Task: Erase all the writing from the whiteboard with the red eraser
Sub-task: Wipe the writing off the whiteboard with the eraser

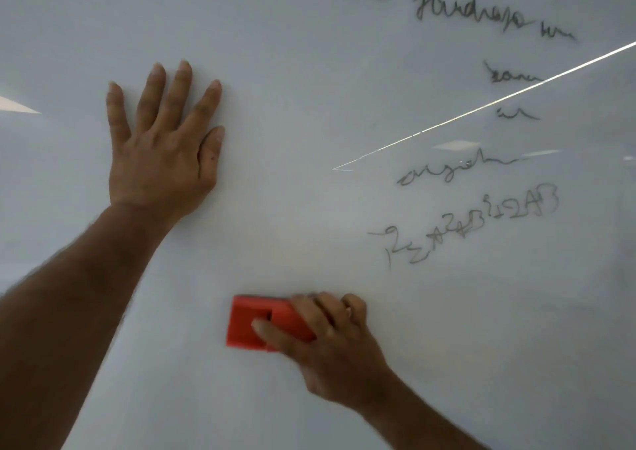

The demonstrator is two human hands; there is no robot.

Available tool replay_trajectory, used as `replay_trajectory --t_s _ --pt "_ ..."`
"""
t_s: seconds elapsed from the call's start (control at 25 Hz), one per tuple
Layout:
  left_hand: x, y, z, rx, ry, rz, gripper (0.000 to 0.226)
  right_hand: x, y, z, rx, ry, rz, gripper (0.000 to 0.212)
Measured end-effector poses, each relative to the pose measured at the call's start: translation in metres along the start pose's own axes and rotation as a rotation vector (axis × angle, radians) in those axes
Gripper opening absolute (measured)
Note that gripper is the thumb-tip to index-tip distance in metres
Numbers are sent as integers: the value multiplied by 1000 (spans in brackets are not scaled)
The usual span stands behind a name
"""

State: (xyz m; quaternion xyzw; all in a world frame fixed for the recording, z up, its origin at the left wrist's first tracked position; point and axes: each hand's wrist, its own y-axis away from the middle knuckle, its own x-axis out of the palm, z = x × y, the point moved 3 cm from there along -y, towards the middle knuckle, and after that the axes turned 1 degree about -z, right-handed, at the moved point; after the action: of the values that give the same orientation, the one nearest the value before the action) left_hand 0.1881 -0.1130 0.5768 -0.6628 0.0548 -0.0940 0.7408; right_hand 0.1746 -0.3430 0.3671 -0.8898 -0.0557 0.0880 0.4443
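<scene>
The whiteboard (309, 122) fills the whole view. My right hand (330, 343) grips the red eraser (251, 322) low in the middle and presses it flat on the board, its free end pointing left. My left hand (161, 146) lies flat against the board at the upper left, fingers spread and holding nothing. Black handwriting (464, 12) runs across the top right, with shorter scribbles (509, 78) below it. A line of letters and numbers (475, 226) slants up to the right of the eraser. Around the eraser and both hands the board shows no marks.
A bright thin reflection line (481, 105) crosses the right half of the board diagonally. A pale light reflection (20, 103) shows at the left edge. The board's edges are out of view.
</scene>
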Motion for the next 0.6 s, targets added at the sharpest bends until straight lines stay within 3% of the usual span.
replay_trajectory --t_s 0.24,0.4,0.6 --pt "-1 -1 -4 -4 -13 -60 54 -23 3 -138 470 110 -141 48" --pt "-1 0 -8 -31 -15 -56 56 -38 16 -224 865 175 -243 52" --pt "-2 -6 -32 -54 30 -29 60 -45 26 -278 1199 133 -275 57"
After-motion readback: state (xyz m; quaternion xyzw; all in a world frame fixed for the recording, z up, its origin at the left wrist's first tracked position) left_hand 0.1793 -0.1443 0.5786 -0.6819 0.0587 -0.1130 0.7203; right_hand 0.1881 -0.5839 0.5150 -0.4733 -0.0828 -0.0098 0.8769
